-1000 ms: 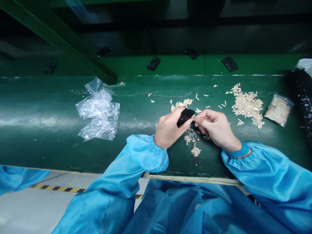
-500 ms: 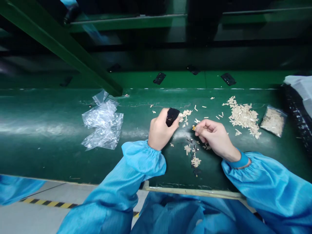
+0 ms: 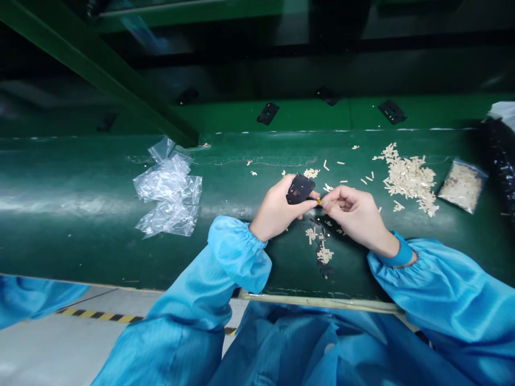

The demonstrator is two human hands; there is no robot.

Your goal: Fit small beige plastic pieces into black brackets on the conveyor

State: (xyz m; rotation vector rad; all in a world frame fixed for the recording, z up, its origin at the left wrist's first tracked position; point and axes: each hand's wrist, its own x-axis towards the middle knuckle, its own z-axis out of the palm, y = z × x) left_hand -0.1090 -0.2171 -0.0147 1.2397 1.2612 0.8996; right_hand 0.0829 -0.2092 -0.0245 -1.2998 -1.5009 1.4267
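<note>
A slip here would be hard to trace

The left hand (image 3: 276,208) has its fingers closed on a black plate (image 3: 301,188); the right hand (image 3: 356,214) pinches a tiny yellow piece (image 3: 319,201) right beside the left fingertips. A loose pinch could drop it among the pale strips (image 3: 325,254) below the fingers. The table's front edge (image 3: 322,304) runs below those; the widest room lies left, towards the plastic bags (image 3: 171,185).
</note>
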